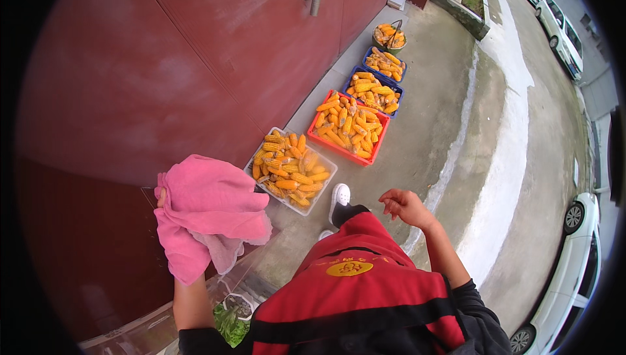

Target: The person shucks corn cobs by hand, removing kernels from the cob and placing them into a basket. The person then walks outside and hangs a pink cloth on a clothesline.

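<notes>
My left hand (pixel 162 197) grips a pink cloth (pixel 210 193) that drapes over it and hides most of the fingers, close to the dark red metal door (pixel 146 91). My right hand (pixel 402 204) hangs in the air at the right of my body, fingers loosely curled and holding nothing. I wear a red apron (pixel 362 296) with black trim and a yellow emblem. Beyond my white shoe (pixel 341 193), a white crate (pixel 323 197) and a red crate (pixel 326 147) hold corn cobs.
Farther along the wall stand two blue crates (pixel 402 103) and a green basket (pixel 379 44), all with corn. A raised planter (pixel 459 16) stands beyond. Green plants (pixel 230 325) grow low beside me. White cars (pixel 562 286) are parked at the right, past a concrete strip painted white.
</notes>
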Demonstrator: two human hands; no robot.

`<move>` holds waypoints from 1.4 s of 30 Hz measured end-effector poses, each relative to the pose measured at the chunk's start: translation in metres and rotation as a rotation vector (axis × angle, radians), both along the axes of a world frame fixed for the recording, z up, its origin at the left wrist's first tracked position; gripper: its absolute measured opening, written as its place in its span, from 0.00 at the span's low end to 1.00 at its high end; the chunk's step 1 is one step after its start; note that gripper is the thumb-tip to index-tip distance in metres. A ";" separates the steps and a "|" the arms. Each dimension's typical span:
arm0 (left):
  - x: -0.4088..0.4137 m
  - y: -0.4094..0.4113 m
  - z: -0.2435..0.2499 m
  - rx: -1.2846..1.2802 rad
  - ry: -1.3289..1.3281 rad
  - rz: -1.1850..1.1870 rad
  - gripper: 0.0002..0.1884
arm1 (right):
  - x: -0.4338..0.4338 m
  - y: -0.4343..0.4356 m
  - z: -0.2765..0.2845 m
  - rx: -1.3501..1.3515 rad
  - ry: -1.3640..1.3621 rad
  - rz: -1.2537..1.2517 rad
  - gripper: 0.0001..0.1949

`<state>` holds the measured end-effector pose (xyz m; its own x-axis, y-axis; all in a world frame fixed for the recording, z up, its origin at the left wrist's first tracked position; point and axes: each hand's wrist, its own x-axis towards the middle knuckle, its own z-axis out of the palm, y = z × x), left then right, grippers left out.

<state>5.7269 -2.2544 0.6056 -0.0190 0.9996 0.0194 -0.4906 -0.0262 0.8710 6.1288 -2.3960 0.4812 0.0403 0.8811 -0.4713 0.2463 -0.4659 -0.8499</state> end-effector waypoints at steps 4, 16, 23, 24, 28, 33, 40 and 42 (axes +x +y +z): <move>0.021 0.001 -0.010 0.029 0.416 0.184 0.27 | 0.041 0.016 -0.024 -0.012 0.030 0.032 0.10; 0.203 0.115 -0.001 0.050 0.263 0.257 0.30 | 0.218 0.114 -0.056 -0.088 -0.131 0.132 0.10; 0.253 0.217 -0.001 0.190 0.668 0.218 0.26 | 0.295 0.143 -0.070 -0.103 -0.138 -0.067 0.09; 0.257 0.231 -0.001 0.226 0.827 0.235 0.26 | 0.298 0.147 -0.071 -0.102 -0.135 -0.086 0.09; 0.255 0.304 -0.007 0.188 0.622 0.278 0.21 | 0.291 0.154 -0.078 -0.101 -0.077 -0.163 0.09; 0.240 0.357 -0.005 0.214 0.967 0.341 0.14 | 0.273 0.156 -0.075 -0.139 -0.073 -0.218 0.10; 0.228 0.378 0.007 0.198 0.962 0.326 0.13 | 0.250 0.195 -0.067 -0.161 -0.087 -0.182 0.10; 0.235 0.376 0.015 0.205 0.840 0.239 0.13 | 0.245 0.208 -0.063 -0.175 -0.114 -0.142 0.10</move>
<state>5.9619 -1.8786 0.6210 -0.1252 0.9462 0.2985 0.3445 -0.2407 0.9074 6.3735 -2.1877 0.4179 0.2189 0.7683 -0.6015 0.2575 -0.6401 -0.7238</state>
